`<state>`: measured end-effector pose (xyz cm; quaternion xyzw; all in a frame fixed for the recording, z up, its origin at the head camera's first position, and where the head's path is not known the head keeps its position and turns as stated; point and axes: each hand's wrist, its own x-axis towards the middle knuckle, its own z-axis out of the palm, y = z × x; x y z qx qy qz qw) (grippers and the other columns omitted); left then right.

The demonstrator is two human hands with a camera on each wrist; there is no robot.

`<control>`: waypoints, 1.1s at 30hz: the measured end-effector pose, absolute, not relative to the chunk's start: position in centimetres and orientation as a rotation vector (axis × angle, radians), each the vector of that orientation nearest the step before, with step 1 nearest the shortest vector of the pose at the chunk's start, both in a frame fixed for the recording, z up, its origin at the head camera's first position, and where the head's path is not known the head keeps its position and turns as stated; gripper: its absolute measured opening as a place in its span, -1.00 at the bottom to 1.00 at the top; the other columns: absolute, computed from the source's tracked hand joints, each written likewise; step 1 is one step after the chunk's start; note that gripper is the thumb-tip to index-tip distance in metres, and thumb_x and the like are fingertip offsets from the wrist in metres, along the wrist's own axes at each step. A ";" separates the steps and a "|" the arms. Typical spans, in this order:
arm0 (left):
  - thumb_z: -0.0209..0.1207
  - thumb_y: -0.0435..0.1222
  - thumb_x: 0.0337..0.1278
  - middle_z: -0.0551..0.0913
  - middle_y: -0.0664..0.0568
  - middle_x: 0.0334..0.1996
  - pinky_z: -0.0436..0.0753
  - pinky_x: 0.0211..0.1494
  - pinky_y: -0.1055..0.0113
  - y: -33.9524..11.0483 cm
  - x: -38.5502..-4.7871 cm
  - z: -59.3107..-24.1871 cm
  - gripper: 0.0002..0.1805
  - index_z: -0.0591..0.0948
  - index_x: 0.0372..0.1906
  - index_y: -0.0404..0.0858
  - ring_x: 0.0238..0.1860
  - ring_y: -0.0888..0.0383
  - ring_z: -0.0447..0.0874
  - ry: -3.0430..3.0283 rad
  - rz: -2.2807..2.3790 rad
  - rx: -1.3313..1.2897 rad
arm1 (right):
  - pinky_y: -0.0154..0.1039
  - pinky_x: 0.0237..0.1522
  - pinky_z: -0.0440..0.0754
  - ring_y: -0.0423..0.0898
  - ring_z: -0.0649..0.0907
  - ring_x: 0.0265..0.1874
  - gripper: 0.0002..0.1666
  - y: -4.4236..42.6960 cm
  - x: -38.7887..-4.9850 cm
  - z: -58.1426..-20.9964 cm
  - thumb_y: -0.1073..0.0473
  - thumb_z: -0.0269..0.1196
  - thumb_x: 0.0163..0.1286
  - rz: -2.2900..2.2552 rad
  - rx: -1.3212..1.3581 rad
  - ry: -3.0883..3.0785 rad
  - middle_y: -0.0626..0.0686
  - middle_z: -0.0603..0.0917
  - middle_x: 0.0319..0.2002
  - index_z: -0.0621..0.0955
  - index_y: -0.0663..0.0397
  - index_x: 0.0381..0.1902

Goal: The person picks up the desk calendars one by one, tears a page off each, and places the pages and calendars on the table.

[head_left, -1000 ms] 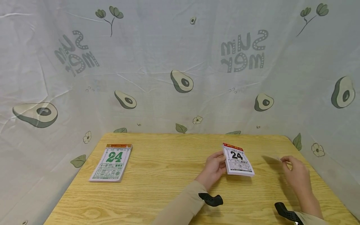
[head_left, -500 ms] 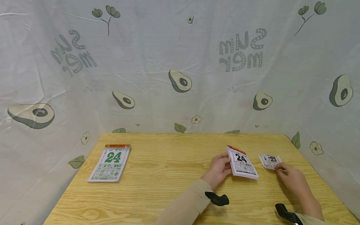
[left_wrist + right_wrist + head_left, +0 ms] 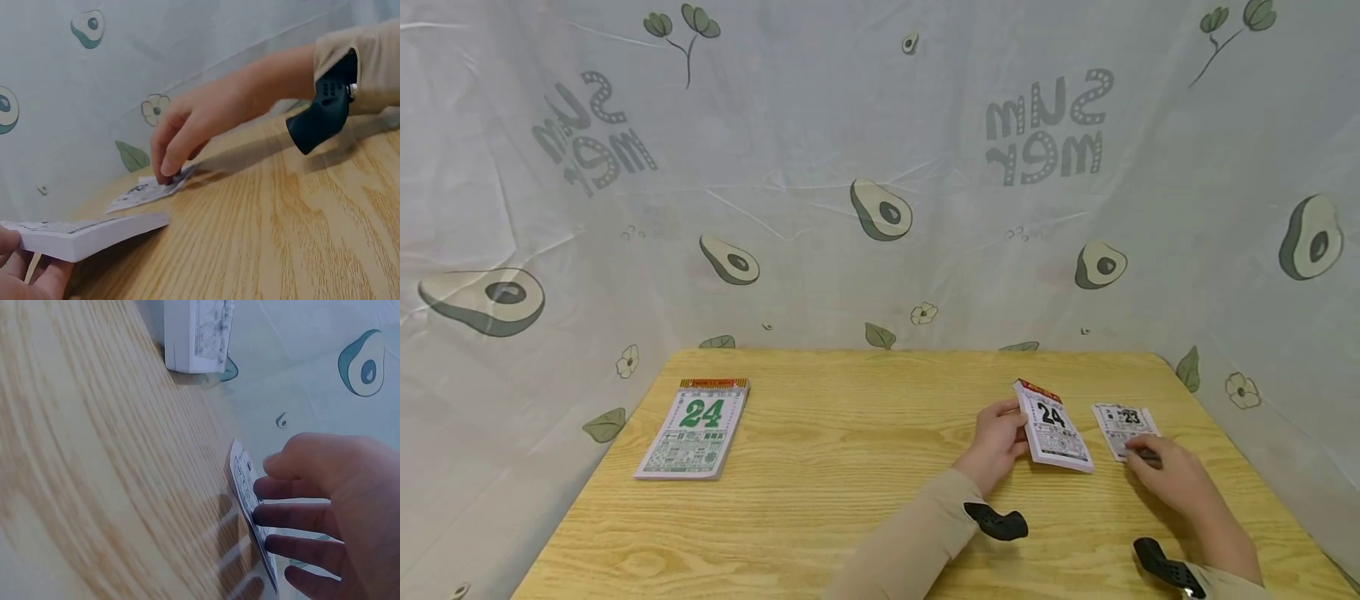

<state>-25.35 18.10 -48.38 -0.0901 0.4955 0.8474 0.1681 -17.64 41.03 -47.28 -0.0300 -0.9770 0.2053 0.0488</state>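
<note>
Left hand (image 3: 997, 440) grips the black-24 calendar pad (image 3: 1054, 427) by its left edge, pad tilted and at least partly raised off the table (image 3: 850, 475). Loose 23 sheet (image 3: 1118, 422) lies right of the pad on the table, printed side up. Right hand (image 3: 1176, 475) is over the sheet's near right part, fingers spread apart, thumb clear of them, nothing pinched. Fingertips look to be touching paper, but the right wrist view is dim, so contact is only probable. From the right hand, sheet extends far and left; long axis runs far to near, near end angled right. Right hand is nearer to it; pad sits between left hand and sheet. Green-24 calendar (image 3: 692, 433) lies far left, well apart.
</note>
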 end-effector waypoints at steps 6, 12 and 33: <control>0.09 -0.54 0.21 0.70 -0.07 -0.17 0.69 -0.23 0.15 19.2 -25.3 -48.1 -0.66 0.57 0.09 -0.32 -0.21 0.02 0.73 1.494 2.413 -0.214 | 0.29 -0.04 0.48 0.44 0.56 -0.02 -0.62 41.6 -17.6 -47.3 0.09 0.18 0.40 0.566 -0.107 -3.001 0.49 0.58 -0.01 0.62 0.35 -0.08; 0.10 -0.50 0.18 0.73 -0.05 -0.16 0.60 -0.28 0.31 19.4 -25.2 -47.4 -0.64 0.62 0.09 -0.29 -0.21 0.10 0.69 1.601 2.341 -0.203 | 0.29 -0.06 0.49 0.45 0.56 -0.03 -0.62 42.4 -17.4 -47.6 0.10 0.19 0.40 0.545 -0.115 -3.003 0.48 0.61 -0.04 0.63 0.36 -0.08; 0.14 -0.42 0.23 0.66 -0.09 -0.13 0.62 0.05 0.10 20.2 -24.4 -46.9 -0.53 0.49 0.25 -0.35 -0.19 0.09 0.58 1.403 2.302 -0.177 | 0.38 0.05 0.39 0.55 0.41 0.09 -0.37 43.7 -16.5 -47.0 -0.07 0.08 0.48 0.511 -0.191 -3.053 0.56 0.48 0.09 0.51 0.49 0.07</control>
